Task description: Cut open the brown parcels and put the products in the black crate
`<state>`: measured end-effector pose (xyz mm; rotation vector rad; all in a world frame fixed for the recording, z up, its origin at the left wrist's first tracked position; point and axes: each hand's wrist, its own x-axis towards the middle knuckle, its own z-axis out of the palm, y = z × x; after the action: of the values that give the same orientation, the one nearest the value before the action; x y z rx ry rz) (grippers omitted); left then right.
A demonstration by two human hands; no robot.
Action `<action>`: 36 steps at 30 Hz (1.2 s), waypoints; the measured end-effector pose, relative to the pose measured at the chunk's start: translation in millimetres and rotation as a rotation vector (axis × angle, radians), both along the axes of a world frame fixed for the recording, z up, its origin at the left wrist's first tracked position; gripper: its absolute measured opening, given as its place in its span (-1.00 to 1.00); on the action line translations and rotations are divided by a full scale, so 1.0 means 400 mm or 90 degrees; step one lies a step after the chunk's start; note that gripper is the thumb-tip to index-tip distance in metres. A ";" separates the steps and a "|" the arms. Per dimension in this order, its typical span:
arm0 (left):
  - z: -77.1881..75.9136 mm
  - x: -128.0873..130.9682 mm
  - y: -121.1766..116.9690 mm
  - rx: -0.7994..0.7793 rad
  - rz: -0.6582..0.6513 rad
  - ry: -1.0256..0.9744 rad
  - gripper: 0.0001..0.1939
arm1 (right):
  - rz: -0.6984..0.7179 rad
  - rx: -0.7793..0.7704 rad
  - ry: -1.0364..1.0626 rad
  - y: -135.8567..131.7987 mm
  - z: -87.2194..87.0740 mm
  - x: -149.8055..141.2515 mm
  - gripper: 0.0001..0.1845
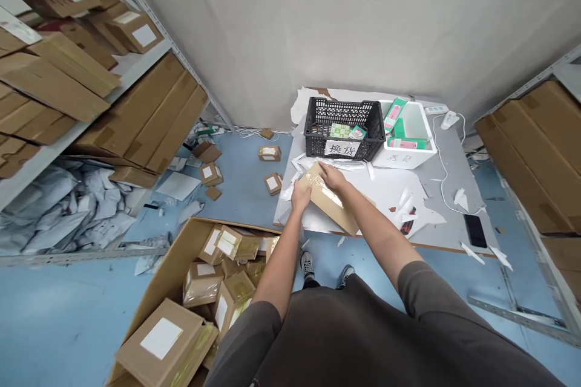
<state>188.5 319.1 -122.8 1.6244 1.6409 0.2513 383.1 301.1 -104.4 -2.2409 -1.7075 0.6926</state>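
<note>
A long brown cardboard box (341, 215), sealed with shiny clear tape, lies at a slant over the front part of the table. At its far left corner, my left hand (301, 196) grips the side with the fingers closed. My right hand (333, 176) is closed on the upper edge near the same end, its fingertips partly hidden. Just beyond the box stands a black plastic crate (313, 144) with a paper label and some small green and white packages inside. Beside it is a white bin (424, 157) holding green and pink boxes.
A large open carton (157, 281) full of taped parcels stands at my left. Shelves with boxes rise at left, and large cartons (535, 157) at right. A phone (475, 231), a power strip (436, 110) and paper scraps lie on the table (447, 184). Small boxes (269, 153) sit on the floor.
</note>
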 end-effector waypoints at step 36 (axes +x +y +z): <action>-0.078 0.208 -0.148 0.399 -0.123 0.208 -0.31 | -0.663 -0.230 0.151 -0.923 -0.572 0.565 -0.51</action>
<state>271.9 260.1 -154.1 2.3860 1.7271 0.4509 609.1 -68.2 -333.4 -2.6692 -0.1765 0.9384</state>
